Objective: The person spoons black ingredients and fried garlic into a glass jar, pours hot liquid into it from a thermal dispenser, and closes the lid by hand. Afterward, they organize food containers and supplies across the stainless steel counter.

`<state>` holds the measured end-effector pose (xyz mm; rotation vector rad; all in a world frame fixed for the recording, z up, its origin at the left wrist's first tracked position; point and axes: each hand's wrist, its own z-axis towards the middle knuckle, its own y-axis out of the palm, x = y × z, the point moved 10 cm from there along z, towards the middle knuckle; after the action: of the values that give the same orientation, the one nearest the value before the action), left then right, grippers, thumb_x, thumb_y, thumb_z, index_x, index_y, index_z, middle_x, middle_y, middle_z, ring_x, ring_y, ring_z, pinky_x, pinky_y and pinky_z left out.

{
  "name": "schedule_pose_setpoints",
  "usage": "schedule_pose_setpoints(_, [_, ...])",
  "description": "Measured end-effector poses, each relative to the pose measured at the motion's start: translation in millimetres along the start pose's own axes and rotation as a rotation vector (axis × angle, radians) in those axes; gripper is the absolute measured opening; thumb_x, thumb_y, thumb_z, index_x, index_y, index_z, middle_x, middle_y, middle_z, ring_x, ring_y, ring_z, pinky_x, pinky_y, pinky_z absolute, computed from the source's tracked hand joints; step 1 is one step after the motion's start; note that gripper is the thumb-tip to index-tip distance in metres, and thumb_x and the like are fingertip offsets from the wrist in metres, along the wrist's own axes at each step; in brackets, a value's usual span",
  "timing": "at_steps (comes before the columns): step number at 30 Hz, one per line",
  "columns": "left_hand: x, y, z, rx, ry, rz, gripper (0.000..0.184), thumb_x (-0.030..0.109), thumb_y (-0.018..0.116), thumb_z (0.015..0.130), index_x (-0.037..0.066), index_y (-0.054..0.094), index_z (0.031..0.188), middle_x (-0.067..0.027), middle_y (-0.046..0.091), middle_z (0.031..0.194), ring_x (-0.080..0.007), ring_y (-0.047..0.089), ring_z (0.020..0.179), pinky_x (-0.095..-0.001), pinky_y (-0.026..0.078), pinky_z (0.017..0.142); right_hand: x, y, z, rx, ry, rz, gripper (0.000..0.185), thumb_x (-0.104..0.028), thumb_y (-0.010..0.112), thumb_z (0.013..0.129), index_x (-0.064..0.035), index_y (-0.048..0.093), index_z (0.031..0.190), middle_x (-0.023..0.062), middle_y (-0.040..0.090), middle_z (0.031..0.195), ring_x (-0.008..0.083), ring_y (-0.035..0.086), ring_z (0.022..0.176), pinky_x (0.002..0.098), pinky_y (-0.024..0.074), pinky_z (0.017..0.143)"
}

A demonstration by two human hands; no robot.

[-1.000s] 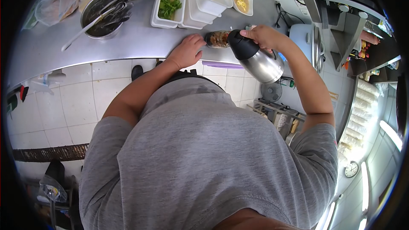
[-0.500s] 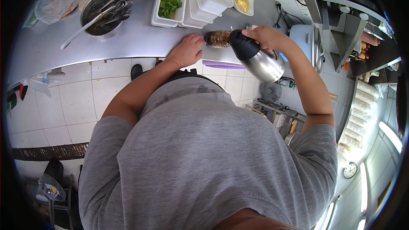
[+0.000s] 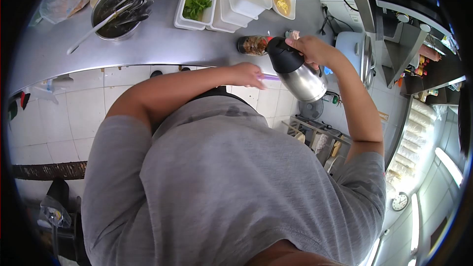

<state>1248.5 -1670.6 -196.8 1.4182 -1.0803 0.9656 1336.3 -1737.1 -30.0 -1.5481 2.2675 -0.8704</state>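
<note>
And off the counter [image 3: 148,47] came the left hand [image 3: 248,75], loosely open! The right hand [image 3: 311,50] still gripped the tilted flask [image 3: 301,80].

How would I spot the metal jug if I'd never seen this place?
Start at the steel counter; near its right end is the right hand. It holds a tilted jug, silver-bodied and black-topped, unlike the clear jar beside it.

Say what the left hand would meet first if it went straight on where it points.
Probably the steel jug in the right hand: the fingers of the left hand point towards its body. Depth is unclear, so they might pass it.
</note>
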Motion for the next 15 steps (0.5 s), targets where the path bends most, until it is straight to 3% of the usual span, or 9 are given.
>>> schedule_pose_setpoints(2, [0,19,12,0.005,-0.230,-0.491,0.089,0.050,0.075,0.077,0.011,0.031,0.144,-0.0136,0.046,0.139,-0.0286,0.049,0.124,-0.0420,0.043,0.100,3,0,-1,-0.005,0.017,0.036,0.071,-0.062,0.039,0.094,0.0027,0.046,0.068,0.0114,0.050,0.051,0.0231,0.054,0.037,0.0349,0.0444,0.042])
schedule_pose_setpoints(5, [21,32,43,-0.068,-0.014,-0.767,0.106,0.056,0.078,0.072,0.014,0.017,0.148,-0.0098,0.028,0.150,-0.0318,0.032,0.136,-0.0508,0.031,0.109,8,-3,0,0.031,0.012,0.038,0.071,-0.063,0.041,0.094,0.0036,0.047,0.070,0.0118,0.050,0.052,0.0231,0.054,0.038,0.0346,0.0438,0.041])
schedule_pose_setpoints(8, [46,44,45,-0.092,0.119,-0.993,0.103,0.055,0.079,0.071,0.015,0.021,0.147,-0.0071,0.031,0.147,-0.0294,0.032,0.137,-0.0523,0.030,0.110,11,1,0,0.044,-0.014,0.073,0.071,-0.062,0.041,0.094,0.0054,0.048,0.071,0.0117,0.049,0.052,0.0234,0.053,0.037,0.0348,0.0435,0.040])
schedule_pose_setpoints(10, [41,46,48,-0.036,0.099,-1.035,0.095,0.052,0.078,0.074,0.015,0.026,0.145,-0.0060,0.036,0.143,-0.0281,0.035,0.135,-0.0510,0.032,0.109,9,1,2,0.039,-0.037,0.070,0.072,-0.061,0.041,0.095,0.0073,0.049,0.073,0.0114,0.048,0.051,0.0232,0.053,0.036,0.0351,0.0431,0.040])
schedule_pose_setpoints(13, [40,49,46,-0.031,0.099,-1.064,0.089,0.050,0.076,0.077,0.014,0.029,0.143,-0.0061,0.039,0.141,-0.0274,0.038,0.133,-0.0499,0.033,0.109,-3,-5,-9,0.078,-0.010,-0.004,0.072,-0.059,0.040,0.096,0.0100,0.052,0.078,0.0145,0.054,0.056,0.0285,0.060,0.048,0.0382,0.0482,0.051])
schedule_pose_setpoints(15, [39,52,47,-0.034,0.091,-1.074,0.084,0.050,0.074,0.079,0.013,0.032,0.142,-0.0064,0.041,0.139,-0.0273,0.040,0.132,-0.0493,0.033,0.109,-3,-9,-9,0.192,-0.088,-0.022,0.065,-0.059,0.045,0.094,0.0053,0.055,0.094,0.0139,0.058,0.065,0.0260,0.062,0.057,0.0362,0.0480,0.053])
